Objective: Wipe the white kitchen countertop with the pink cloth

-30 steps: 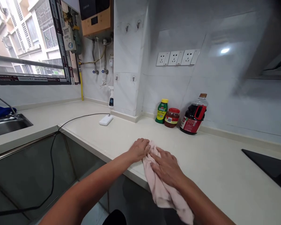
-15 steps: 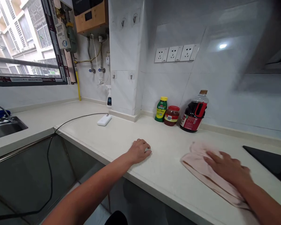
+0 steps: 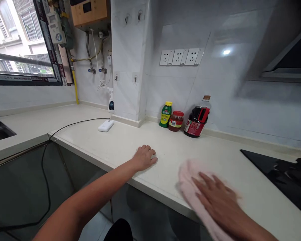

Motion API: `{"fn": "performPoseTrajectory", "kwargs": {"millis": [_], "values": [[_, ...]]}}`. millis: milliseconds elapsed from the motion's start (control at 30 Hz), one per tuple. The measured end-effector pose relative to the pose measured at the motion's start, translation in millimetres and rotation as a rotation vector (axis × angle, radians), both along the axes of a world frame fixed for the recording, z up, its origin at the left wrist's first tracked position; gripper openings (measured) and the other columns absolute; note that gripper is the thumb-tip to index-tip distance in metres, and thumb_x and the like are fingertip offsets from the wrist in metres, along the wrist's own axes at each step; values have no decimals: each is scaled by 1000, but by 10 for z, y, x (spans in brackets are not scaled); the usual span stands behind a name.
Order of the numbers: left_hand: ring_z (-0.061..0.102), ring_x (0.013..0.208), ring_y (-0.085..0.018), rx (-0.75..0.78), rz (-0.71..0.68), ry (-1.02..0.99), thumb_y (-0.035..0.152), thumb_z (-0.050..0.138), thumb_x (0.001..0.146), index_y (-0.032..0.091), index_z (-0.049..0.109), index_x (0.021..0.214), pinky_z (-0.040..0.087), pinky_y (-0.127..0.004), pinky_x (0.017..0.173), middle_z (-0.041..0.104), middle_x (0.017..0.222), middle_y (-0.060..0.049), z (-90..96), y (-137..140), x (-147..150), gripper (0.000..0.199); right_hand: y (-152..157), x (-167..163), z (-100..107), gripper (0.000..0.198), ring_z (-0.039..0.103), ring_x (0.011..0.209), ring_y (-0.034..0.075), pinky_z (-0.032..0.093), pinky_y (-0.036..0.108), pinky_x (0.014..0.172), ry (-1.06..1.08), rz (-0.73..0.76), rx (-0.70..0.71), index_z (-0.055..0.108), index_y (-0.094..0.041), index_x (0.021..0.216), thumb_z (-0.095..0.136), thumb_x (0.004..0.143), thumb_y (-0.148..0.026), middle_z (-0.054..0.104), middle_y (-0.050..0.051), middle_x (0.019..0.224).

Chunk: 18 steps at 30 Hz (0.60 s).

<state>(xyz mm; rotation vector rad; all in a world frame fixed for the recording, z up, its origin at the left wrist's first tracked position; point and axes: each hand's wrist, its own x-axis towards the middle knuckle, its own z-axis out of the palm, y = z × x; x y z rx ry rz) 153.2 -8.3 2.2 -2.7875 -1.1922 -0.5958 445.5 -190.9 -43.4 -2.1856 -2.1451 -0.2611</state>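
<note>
pink cloth (image 3: pixel 187 177) under right hand (image 3: pixel 218 199), nearer counter edge (image 3: pixel 153 194)

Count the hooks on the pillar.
4: upper-left hook, upper-right hook, lower-left hook, lower-right hook, all on the pillar. More may hide above the frame.

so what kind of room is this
Most likely a home kitchen: there is a sink at the left, what looks like a black hob at the right, and a large bottle of dark liquid on the counter against the wall.
</note>
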Motion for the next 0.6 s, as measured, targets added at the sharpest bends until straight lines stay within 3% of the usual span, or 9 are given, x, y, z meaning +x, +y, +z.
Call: {"fn": "performPoseTrajectory", "kwargs": {"millis": [133,233,367,600], "values": [[57,111,-27,14,-28,-12,40,51,102,20,69,112,45,-42,95,66,120,-11,12,-9,-35,29,293,-956,424,58,11,153,41,24,69,116,52,201,-151,39,-37,154,26,100,-55,22,1,167],[57,110,-26,21,-31,-26,38,41,105,18,66,118,46,-42,94,66,119,-11,6,-2,-66,34,678,-1170,594,58,17,151,40,26,67,116,43,292,-108,41,-36,153,29,101,-57,27,2,165],[56,115,-28,23,-55,-30,40,41,106,19,59,133,45,-44,94,65,125,-12,-21,2,-92,39,1195,-739,555,54,25,150,31,29,58,117,27,293,-50,43,-43,150,29,101,-59,30,-3,164],[53,115,-30,16,-102,7,47,57,97,20,66,121,43,-46,95,61,126,-14,-10,-22,-67,37,1811,700,313,62,34,144,35,35,64,111,19,-51,27,47,-40,149,20,98,-63,35,0,162]]}}
